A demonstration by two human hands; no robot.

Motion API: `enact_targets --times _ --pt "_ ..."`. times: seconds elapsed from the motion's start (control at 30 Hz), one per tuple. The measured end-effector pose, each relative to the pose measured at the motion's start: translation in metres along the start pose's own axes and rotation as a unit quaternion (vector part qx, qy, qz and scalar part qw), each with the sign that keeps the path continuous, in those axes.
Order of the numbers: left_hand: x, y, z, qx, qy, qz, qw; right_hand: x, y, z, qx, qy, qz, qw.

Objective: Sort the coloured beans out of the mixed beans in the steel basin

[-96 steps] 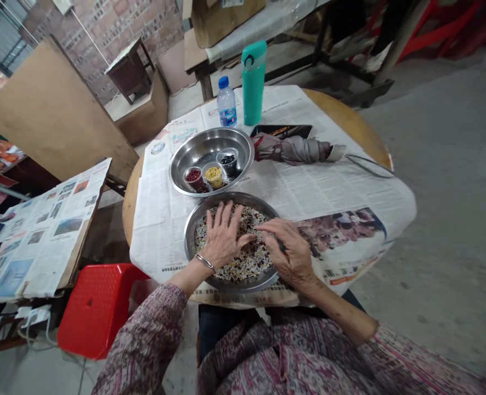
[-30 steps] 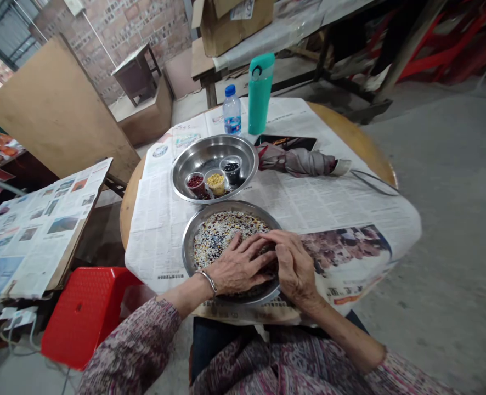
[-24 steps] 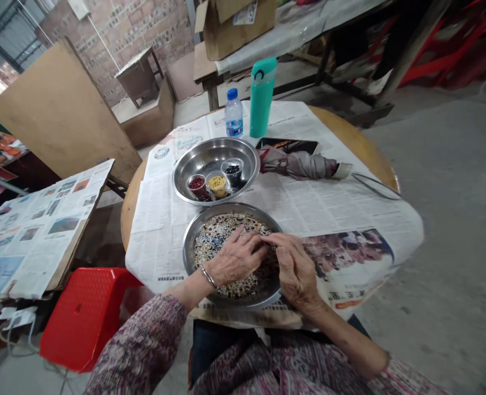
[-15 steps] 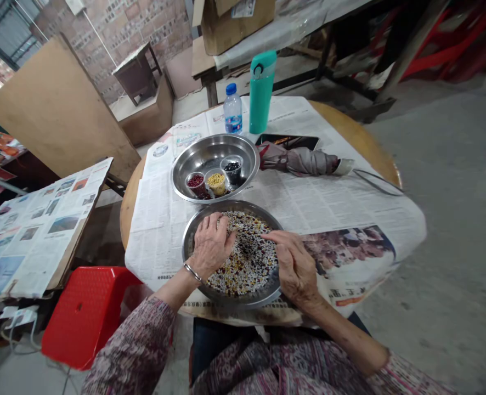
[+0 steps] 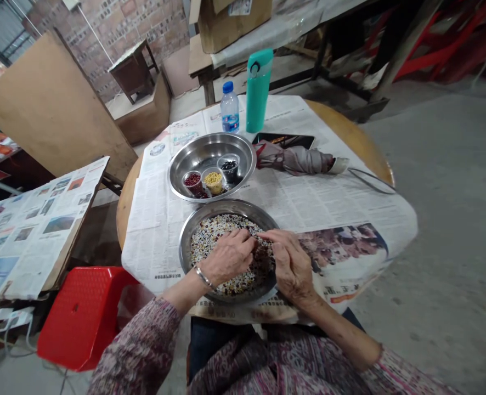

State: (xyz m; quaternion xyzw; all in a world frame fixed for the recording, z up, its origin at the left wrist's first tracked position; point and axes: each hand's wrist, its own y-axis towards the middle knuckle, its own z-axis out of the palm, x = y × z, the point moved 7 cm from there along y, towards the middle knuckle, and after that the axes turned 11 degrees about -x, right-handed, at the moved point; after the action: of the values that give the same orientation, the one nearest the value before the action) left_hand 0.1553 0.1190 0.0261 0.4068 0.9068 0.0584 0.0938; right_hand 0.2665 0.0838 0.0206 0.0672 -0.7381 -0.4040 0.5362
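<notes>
A steel basin (image 5: pixel 184 262) near the table's front edge holds a mix of white grains and dark, red and yellow beans (image 5: pixel 208 233). Over the middle of this mix, my left hand (image 5: pixel 230 257), with a silver bangle at the wrist, has its fingers bent and close together; the tips are hidden. My right hand (image 5: pixel 293 269) is at the basin's right side, index finger stretched toward the left fingertips, the other fingers curled. Whatever either hand holds is too small to make out. Behind, a second steel basin (image 5: pixel 193 151) contains cups of red beans (image 5: pixel 192 181), yellow beans (image 5: pixel 213 180) and black beans (image 5: pixel 229 166).
Newspaper (image 5: pixel 148 219) covers the round table. A water bottle (image 5: pixel 230 112), a teal flask (image 5: pixel 258 90), a phone (image 5: pixel 304 141) and a folded umbrella (image 5: pixel 294 158) stand or lie beyond the basins. A red stool (image 5: pixel 82 312) is at the left.
My left hand has swept right across the mix, from the basin's left side to close by my right hand, its fingers now drawn together. My right hand has hardly moved.
</notes>
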Motion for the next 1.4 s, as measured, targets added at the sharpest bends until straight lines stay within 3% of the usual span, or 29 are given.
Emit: enact_targets --times 0.17,0.27,0.4,0.5,0.6,0.7,0.83,0.93,1.07,1.23,1.4 --pt "0.012 -0.043 -0.027 -0.004 -0.002 -0.027 1.000 -0.002 0.000 -0.001 -0.010 -0.002 0.011 1.000" --pt "0.012 -0.051 -0.033 0.001 -0.004 -0.001 1.000 -0.002 0.000 0.000 -0.006 -0.003 0.010 1.000" --pt "-0.003 -0.044 -0.010 0.037 0.023 0.112 0.993 -0.002 0.000 -0.001 -0.007 -0.007 0.010 1.000" --pt "-0.005 -0.029 0.012 0.036 0.037 0.151 0.987 -0.002 0.000 -0.001 -0.006 -0.010 0.009 1.000" --pt "0.009 -0.014 0.019 0.021 0.055 0.112 0.992 -0.001 0.001 0.000 -0.003 -0.006 0.009 1.000" --pt "0.030 -0.008 0.012 0.012 0.081 0.032 0.996 -0.001 0.002 0.001 -0.006 -0.004 0.013 1.000" --pt "0.049 -0.025 -0.003 0.004 0.114 -0.072 0.991 -0.001 0.003 0.000 -0.006 -0.006 0.020 1.000" --pt "0.047 -0.046 -0.005 0.023 0.120 -0.110 0.986 -0.001 0.002 0.000 0.000 -0.008 0.027 1.000" --pt "0.026 -0.059 0.002 0.057 0.099 -0.056 0.992 0.000 0.002 0.000 -0.001 -0.007 0.025 1.000" --pt "-0.002 -0.039 0.014 0.049 0.064 0.026 0.996 0.001 0.003 0.000 -0.005 0.000 0.003 1.000" --pt "0.005 -0.009 0.020 0.035 0.073 0.019 0.997 0.000 0.002 0.001 -0.006 -0.008 0.004 1.000"
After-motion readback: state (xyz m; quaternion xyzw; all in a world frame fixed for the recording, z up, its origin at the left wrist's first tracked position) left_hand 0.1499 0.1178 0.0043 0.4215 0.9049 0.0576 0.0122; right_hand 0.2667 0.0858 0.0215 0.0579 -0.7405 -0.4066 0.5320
